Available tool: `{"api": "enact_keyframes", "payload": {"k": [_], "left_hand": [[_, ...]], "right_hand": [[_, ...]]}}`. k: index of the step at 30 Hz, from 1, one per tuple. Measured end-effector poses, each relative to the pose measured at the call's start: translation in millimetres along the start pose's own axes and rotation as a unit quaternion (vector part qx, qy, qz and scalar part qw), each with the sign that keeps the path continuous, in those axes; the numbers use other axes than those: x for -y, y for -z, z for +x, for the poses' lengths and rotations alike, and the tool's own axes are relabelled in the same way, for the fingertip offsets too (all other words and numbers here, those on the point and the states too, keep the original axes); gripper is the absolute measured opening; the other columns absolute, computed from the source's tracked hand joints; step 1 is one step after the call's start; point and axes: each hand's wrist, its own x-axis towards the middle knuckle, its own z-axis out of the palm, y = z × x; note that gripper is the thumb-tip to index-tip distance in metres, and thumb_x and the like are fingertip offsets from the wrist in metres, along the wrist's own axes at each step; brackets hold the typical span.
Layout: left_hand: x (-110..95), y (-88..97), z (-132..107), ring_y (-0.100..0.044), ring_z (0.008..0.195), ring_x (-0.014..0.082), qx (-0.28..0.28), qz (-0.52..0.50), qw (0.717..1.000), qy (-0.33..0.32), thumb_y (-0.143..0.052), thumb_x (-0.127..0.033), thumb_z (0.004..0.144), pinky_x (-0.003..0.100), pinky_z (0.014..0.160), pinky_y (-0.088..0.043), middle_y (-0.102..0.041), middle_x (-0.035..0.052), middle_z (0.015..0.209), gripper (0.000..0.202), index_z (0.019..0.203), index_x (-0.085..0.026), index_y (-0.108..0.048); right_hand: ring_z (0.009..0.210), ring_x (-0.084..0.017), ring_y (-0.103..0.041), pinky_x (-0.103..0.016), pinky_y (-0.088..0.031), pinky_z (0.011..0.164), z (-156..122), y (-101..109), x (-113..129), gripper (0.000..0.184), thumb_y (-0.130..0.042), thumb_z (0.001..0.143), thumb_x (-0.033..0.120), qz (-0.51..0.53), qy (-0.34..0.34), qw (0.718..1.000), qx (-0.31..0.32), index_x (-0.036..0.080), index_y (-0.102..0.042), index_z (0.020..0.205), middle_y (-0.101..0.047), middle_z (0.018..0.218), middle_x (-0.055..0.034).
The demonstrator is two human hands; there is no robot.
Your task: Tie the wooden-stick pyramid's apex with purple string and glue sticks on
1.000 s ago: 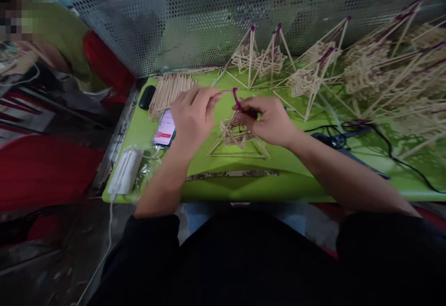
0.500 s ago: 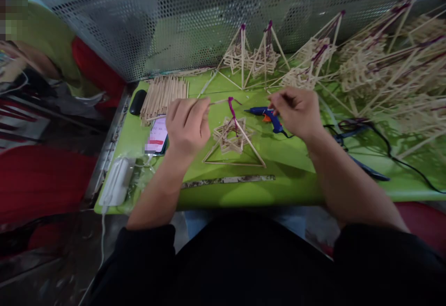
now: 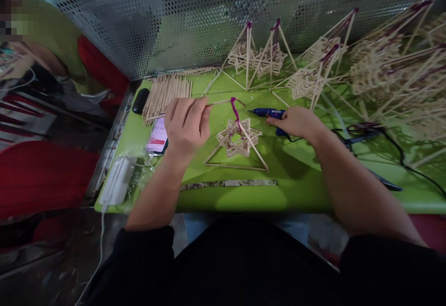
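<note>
My left hand [image 3: 188, 120] is closed on a thin wooden stick [image 3: 221, 102], whose far end reaches the purple cord [image 3: 234, 108]. That cord runs down to a wooden star [image 3: 232, 150] of stacked sticks, set within a triangular stick frame [image 3: 237, 167] on the table. At the right, my right hand [image 3: 301, 122] has its fingers wrapped around a blue hot glue gun [image 3: 265, 112], its nozzle pointing left toward the frame. Part of the glue gun's body and handle is hidden by my fingers.
On the green table [image 3: 244, 197] lie a stick bundle [image 3: 167, 94], a phone [image 3: 158, 134], a white power strip [image 3: 118, 180] and a patterned strip [image 3: 230, 183]. Stick frames [image 3: 376, 64] crowd the back right, near black cables [image 3: 390, 134]. Another person [image 3: 52, 36] is at far left.
My right hand has moved down onto the glue gun and closed around it. The left hand stays nearly still with the stick. The whole view has shifted slightly.
</note>
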Motion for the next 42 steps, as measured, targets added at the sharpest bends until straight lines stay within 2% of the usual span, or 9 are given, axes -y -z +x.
{"api": "enact_keyframes", "payload": {"k": [5, 10, 13, 18, 26, 31, 36, 39, 42], "left_hand": [[4, 3.1, -1, -0.080, 0.115, 0.0369, -0.009, 0.040, 0.999, -0.017, -0.046, -0.066, 0.126, 0.060, 0.117, -0.059, -0.080, 0.0168, 0.118, 0.057, 0.132, -0.028, -0.087], [3, 3.6, 0, -0.078, 0.110, 0.0383, -0.008, 0.048, 0.999, -0.007, -0.047, -0.069, 0.124, 0.064, 0.115, -0.058, -0.080, 0.0176, 0.114, 0.058, 0.124, -0.028, -0.088], [2, 2.8, 0, -0.076, 0.107, 0.0369, -0.012, 0.019, 1.000, -0.015, -0.047, -0.070, 0.124, 0.062, 0.113, -0.057, -0.079, 0.0172, 0.113, 0.058, 0.125, -0.029, -0.089], [4, 2.3, -1, -0.076, 0.107, 0.0347, -0.018, 0.002, 1.000, -0.007, -0.048, -0.075, 0.124, 0.058, 0.112, -0.056, -0.077, 0.0151, 0.113, 0.059, 0.126, -0.030, -0.087], [4, 2.0, 1, -0.074, 0.101, 0.0313, -0.067, 0.020, 0.994, -0.080, -0.049, -0.063, 0.129, 0.057, 0.106, -0.053, -0.076, 0.0129, 0.110, 0.049, 0.127, -0.029, -0.084], [4, 2.1, -2, -0.074, 0.103, 0.0326, -0.080, 0.096, 0.988, -0.087, -0.044, -0.062, 0.130, 0.058, 0.106, -0.054, -0.077, 0.0142, 0.114, 0.051, 0.128, -0.029, -0.083], [3, 4.5, -3, -0.075, 0.112, 0.0358, -0.066, 0.104, 0.990, -0.075, -0.044, -0.063, 0.129, 0.061, 0.111, -0.053, -0.076, 0.0153, 0.118, 0.051, 0.132, -0.030, -0.083], [-2, 6.7, -1, -0.075, 0.112, 0.0353, -0.070, 0.088, 0.990, -0.085, -0.046, -0.059, 0.129, 0.061, 0.112, -0.053, -0.075, 0.0144, 0.118, 0.047, 0.132, -0.031, -0.083], [-6, 9.4, -1, -0.076, 0.117, 0.0366, -0.039, 0.087, 0.993, -0.066, -0.050, -0.056, 0.129, 0.062, 0.116, -0.052, -0.075, 0.0145, 0.121, 0.043, 0.135, -0.031, -0.084]], "right_hand": [[0.056, -0.027, -0.059, -0.044, -0.043, 0.060, -8, 11, 14, 0.061, -0.083, 0.108, 0.076, 0.023, -0.079, 0.997, 0.009, 0.027, -0.072, 0.072, -0.054, 0.052, -0.0046], [0.064, -0.028, -0.065, -0.045, -0.045, 0.062, -27, 18, 39, 0.056, -0.084, 0.105, 0.067, 0.112, -0.069, 0.986, -0.099, 0.029, -0.064, 0.070, -0.066, 0.063, -0.0084], [0.066, -0.027, -0.069, -0.044, -0.054, 0.063, -35, 18, 47, 0.051, -0.086, 0.102, 0.072, 0.282, -0.026, 0.950, -0.129, 0.028, -0.069, 0.082, -0.076, 0.075, -0.0093], [0.059, -0.020, -0.055, -0.041, -0.050, 0.057, -47, 18, 58, 0.049, -0.099, 0.086, 0.064, 0.479, 0.033, 0.872, -0.096, 0.031, -0.064, 0.083, -0.064, 0.069, -0.0008], [0.055, -0.016, -0.050, -0.036, -0.045, 0.051, -63, 13, 69, 0.048, -0.104, 0.086, 0.052, 0.542, 0.116, 0.829, -0.080, 0.029, -0.064, 0.075, -0.060, 0.063, 0.0021], [0.060, -0.018, -0.069, -0.036, -0.059, 0.060, -75, 20, 76, 0.034, -0.101, 0.098, 0.043, 0.518, 0.165, 0.829, -0.131, 0.023, -0.080, 0.080, -0.076, 0.071, -0.0033], [0.059, -0.017, -0.066, -0.037, -0.055, 0.056, -98, 33, 91, 0.030, -0.104, 0.097, 0.048, 0.610, 0.197, 0.743, -0.193, 0.026, -0.093, 0.113, -0.079, 0.083, -0.0012], [0.064, -0.017, -0.059, -0.035, -0.047, 0.056, -106, 41, 99, 0.035, -0.106, 0.094, 0.059, 0.638, 0.209, 0.728, -0.137, 0.027, -0.093, 0.101, -0.070, 0.077, -0.0010], [0.069, -0.019, -0.064, -0.037, -0.052, 0.061, -108, 42, 97, 0.040, -0.102, 0.099, 0.068, 0.613, 0.204, 0.760, -0.065, 0.029, -0.094, 0.103, -0.073, 0.079, -0.0032]]}}
